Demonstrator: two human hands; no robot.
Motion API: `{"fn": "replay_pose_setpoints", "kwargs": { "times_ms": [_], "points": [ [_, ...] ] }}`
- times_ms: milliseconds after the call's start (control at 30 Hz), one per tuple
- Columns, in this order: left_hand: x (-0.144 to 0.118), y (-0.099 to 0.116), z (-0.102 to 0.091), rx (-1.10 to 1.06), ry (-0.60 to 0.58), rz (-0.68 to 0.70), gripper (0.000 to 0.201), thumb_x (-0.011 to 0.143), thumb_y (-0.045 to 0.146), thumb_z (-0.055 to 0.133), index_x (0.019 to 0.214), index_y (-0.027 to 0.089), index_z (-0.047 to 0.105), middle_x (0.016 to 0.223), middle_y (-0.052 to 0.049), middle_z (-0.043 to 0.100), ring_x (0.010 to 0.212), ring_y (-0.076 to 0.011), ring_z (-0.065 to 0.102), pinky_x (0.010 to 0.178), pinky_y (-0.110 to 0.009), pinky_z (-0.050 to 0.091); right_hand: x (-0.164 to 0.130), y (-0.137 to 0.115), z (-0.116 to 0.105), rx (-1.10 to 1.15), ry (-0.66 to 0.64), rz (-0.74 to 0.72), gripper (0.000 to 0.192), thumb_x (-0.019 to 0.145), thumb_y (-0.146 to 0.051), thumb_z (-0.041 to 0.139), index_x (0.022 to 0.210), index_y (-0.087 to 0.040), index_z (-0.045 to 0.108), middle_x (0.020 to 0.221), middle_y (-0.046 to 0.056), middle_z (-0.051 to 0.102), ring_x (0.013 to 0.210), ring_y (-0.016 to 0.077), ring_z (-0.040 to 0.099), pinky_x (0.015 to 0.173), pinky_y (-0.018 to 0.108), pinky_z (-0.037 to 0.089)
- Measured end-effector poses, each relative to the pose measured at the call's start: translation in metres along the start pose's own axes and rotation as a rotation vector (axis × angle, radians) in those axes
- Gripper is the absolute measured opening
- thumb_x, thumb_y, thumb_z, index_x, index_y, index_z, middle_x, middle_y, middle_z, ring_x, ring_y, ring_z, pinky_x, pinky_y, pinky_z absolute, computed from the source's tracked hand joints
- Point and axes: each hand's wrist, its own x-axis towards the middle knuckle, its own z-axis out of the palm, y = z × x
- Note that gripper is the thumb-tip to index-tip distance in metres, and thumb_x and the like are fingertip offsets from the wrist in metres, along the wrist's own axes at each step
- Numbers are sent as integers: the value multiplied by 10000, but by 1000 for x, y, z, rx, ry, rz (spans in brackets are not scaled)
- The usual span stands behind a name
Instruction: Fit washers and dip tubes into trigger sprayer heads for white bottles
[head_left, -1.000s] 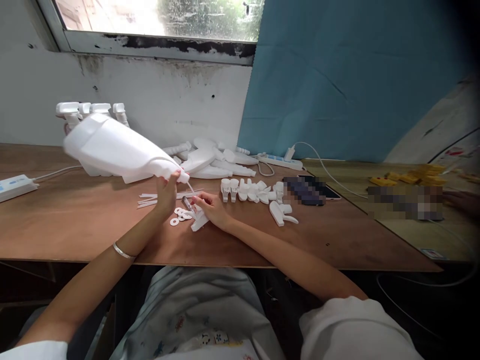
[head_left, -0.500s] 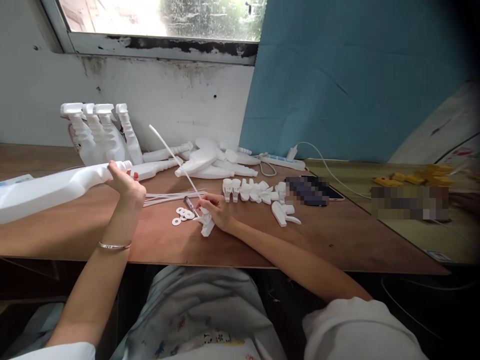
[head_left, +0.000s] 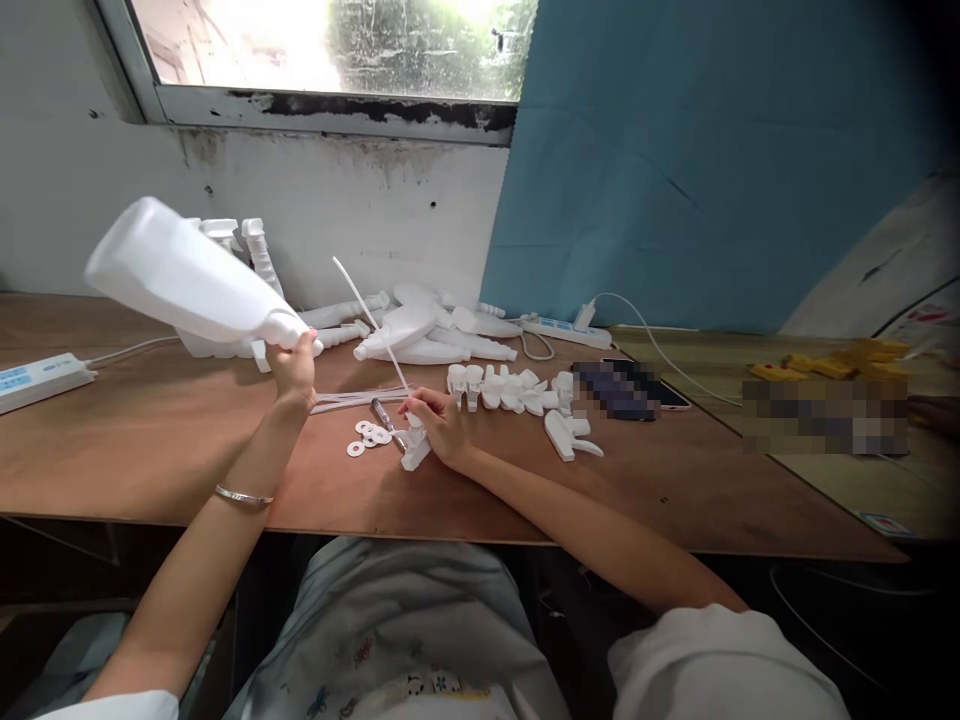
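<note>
My left hand (head_left: 294, 368) grips the neck of a white plastic bottle (head_left: 184, 277), held in the air and tilted up to the left over the wooden table (head_left: 150, 450). My right hand (head_left: 437, 423) rests on the table, holding a white spray trigger head (head_left: 415, 447) whose thin dip tube (head_left: 371, 322) sticks up and to the left. Small white washers (head_left: 369, 436) and a small metal tool (head_left: 387, 420) lie just left of that hand. Loose white tubes (head_left: 352, 399) lie between my hands.
A row of trigger heads (head_left: 510, 385) and one loose head (head_left: 567, 436) lie right of my hand. More white bottles (head_left: 427, 330) lie at the back, with assembled bottles (head_left: 251, 250) behind. Power strips (head_left: 34, 375) (head_left: 559, 327), a phone (head_left: 626, 388), yellow parts (head_left: 832, 360).
My left hand has swung the bottle from low at the left edge up into the air and moved right toward my right hand. The right hand has stayed with the trigger head.
</note>
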Motion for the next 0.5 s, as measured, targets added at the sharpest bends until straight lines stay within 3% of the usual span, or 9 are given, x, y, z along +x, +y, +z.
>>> {"fn": "replay_pose_setpoints", "kwargs": {
  "times_ms": [167,367,500],
  "points": [
    [-9,-1,1,104,-59,46,269,524,145,666,768,165,553,775,-12,596,754,-162,546,661,-254,423,-1,-2,0,-22,-2,-21,235,747,-316,494,592,-174,599,566,-5,531,525,111,432,506,239,320],
    [-10,2,-8,232,-199,-21,249,492,126,657,693,177,520,582,38,484,578,-125,449,520,-229,340,-2,-4,0,-51,3,-36,254,747,-331,490,584,-172,602,554,-9,515,526,108,405,509,241,303],
    [-12,2,-7,278,-285,-105,227,509,199,681,672,174,526,556,25,501,531,-126,459,485,-230,325,-2,-5,1,-62,-2,-42,259,753,-328,479,590,-171,606,561,-8,520,517,106,400,507,243,298]
  ]
}}
